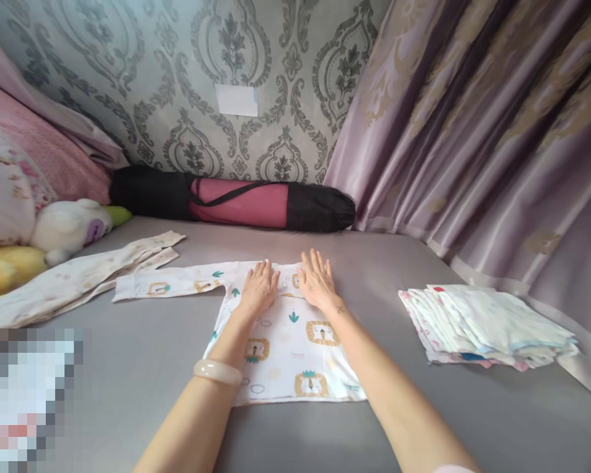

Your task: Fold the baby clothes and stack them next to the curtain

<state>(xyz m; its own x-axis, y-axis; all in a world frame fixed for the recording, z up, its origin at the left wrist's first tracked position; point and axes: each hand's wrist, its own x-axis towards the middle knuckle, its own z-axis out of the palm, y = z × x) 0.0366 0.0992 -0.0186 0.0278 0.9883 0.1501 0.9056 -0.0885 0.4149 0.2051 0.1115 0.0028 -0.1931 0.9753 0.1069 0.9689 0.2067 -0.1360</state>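
A small white shirt (280, 341) with lion and leaf prints lies flat on the grey surface. One sleeve stretches out to the left; the other sleeve does not show extended on the right. My left hand (261, 286) lies flat on the upper left part of the shirt, fingers pointing away from me. On its upper right edge rests my right hand (318, 279), palm down with fingers spread. Neither hand grips the cloth. A pale bangle (217, 372) is round my left forearm.
Folded clothes (492, 325) are stacked at the right. Pale trousers (88, 272) lie at the left near plush toys (69, 226). A black and pink rolled bag (241, 202) lies along the wall. Curtains (423, 131) hang at the right. The lower left corner is pixelated.
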